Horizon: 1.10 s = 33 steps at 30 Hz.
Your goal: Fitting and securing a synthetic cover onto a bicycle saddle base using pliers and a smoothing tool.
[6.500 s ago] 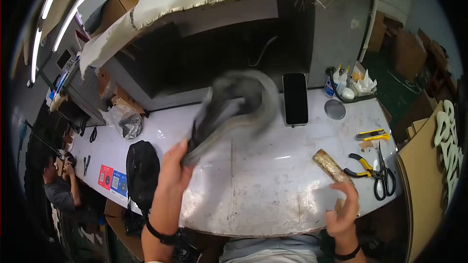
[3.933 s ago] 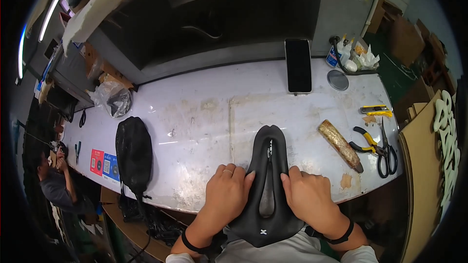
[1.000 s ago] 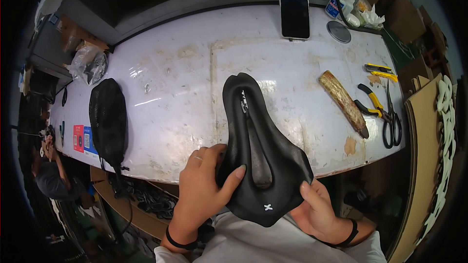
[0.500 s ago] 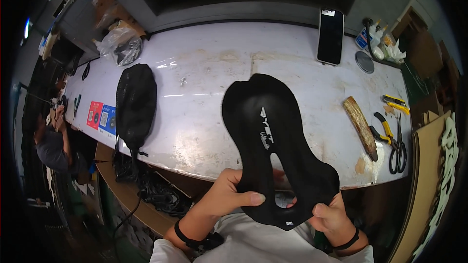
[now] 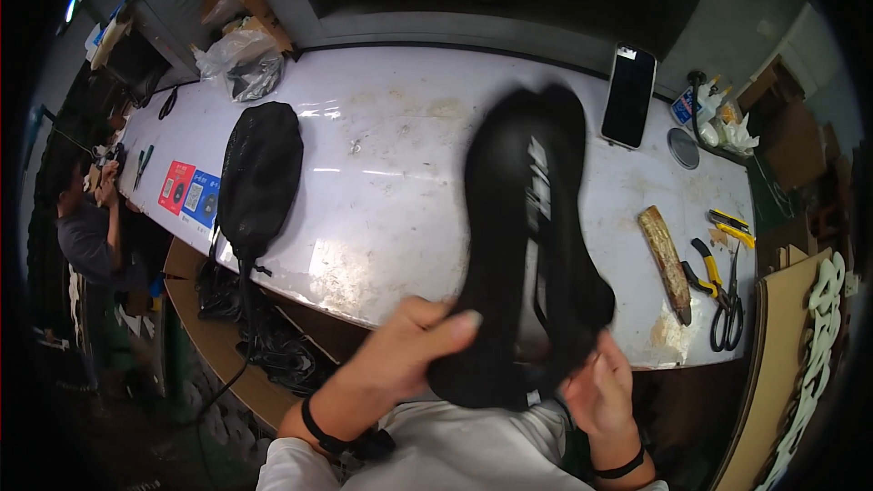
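A black shaped flat piece stands tilted up before me, blurred. It has a notched far end, a long slot through its middle and pale lettering; its exact kind I cannot tell. My left hand grips its lower left edge, thumb on the near face and fingers hidden behind. At the lower right edge, my right hand has its fingers loosely bent and partly apart, fingertips beside the edge; no thumb shows on the face of the piece. The white workbench lies beyond it.
A black drawstring bag lies left, beside red and blue cards. To the right are a worn wooden stick, yellow-handled pliers, black scissors, a yellow cutter and a phone. Another person works far left.
The black piece has swung upright, its far end moving right and away. My right thumb has come off its face, while my left hand keeps its grip. The view has shifted slightly.
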### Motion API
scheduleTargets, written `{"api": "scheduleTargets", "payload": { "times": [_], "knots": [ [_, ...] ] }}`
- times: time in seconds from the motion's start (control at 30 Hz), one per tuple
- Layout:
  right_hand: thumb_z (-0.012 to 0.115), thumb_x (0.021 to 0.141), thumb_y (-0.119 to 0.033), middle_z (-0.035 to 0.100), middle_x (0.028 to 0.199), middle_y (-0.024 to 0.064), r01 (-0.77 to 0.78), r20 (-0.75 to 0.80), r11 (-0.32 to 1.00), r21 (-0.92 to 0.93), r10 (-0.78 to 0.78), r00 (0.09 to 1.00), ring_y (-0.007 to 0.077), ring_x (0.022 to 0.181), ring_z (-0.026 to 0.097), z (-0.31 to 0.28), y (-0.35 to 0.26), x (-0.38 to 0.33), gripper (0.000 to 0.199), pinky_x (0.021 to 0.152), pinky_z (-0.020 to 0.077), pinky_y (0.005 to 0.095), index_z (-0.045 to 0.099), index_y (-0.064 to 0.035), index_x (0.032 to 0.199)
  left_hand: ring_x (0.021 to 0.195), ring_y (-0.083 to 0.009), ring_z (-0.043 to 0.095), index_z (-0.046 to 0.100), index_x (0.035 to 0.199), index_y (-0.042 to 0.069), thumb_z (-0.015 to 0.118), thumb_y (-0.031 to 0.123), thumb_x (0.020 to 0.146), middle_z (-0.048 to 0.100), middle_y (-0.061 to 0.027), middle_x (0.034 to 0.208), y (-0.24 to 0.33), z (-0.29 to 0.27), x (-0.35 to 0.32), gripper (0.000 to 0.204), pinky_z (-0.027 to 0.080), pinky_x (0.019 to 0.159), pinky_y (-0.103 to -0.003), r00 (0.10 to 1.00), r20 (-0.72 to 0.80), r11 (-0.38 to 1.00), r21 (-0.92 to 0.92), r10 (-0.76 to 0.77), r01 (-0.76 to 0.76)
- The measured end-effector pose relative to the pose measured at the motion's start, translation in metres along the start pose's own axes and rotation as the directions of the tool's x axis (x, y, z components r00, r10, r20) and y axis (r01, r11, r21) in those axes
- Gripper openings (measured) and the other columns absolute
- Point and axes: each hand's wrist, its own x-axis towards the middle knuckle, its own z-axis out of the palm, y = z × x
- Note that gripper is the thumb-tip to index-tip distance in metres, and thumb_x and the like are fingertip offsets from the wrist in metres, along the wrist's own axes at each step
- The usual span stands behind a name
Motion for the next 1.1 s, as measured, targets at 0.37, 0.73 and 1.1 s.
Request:
{"api": "scheduleTargets", "payload": {
  "times": [0.37, 0.73, 1.1],
  "knots": [
    [0.08, 0.098, -0.017, 0.067, 0.1, 0.014, 0.711, 0.466, 0.179, -0.679, -0.644, 0.607, 0.0244, 0.083, 0.065, 0.014, -0.034, 0.019, 0.036, 0.071, 0.057, 0.0375, 0.062, 0.0005, 0.123, 0.113, -0.0338, 0.067, 0.073, 0.094, -0.01, 0.076, -0.001, 0.078, 0.067, -0.0197, 0.122, -0.015, -0.006, 0.04, 0.019, 0.063, 0.089, -0.043, 0.533, 0.757, -0.648, 0.628, 0.379, -0.431],
    [0.072, 0.077, -0.012, 0.039, 0.079, 0.0041, 0.582, 0.836, -0.714, -0.389, -0.007, 0.549, 0.0206, 0.069, 0.049, 0.06, -0.037, 0.072, 0.016, 0.052, 0.0446, 0.0301, 0.057, -0.0098, 0.082, 0.106, -0.0308, 0.076, 0.072, 0.081, -0.006, 0.073, 0.006, 0.082, 0.075, -0.018, 0.123, 0.037, 0.036, 0.045, 0.012, 0.064, 0.076, -0.04, 0.831, 0.551, -0.453, 0.76, 0.068, -0.467],
    [0.075, 0.09, -0.009, 0.041, 0.077, 0.0071, 0.458, 0.838, -0.823, -0.335, -0.039, 0.544, 0.0223, 0.066, 0.049, 0.049, -0.035, 0.081, 0.03, 0.047, 0.0426, 0.0325, 0.049, -0.0087, 0.075, 0.081, -0.0374, 0.074, 0.074, 0.076, -0.007, 0.081, 0.013, 0.087, 0.078, -0.021, 0.11, 0.048, 0.041, 0.061, 0.024, 0.058, 0.07, -0.046, 0.858, 0.51, -0.387, 0.804, 0.057, -0.452]
  ]
}}
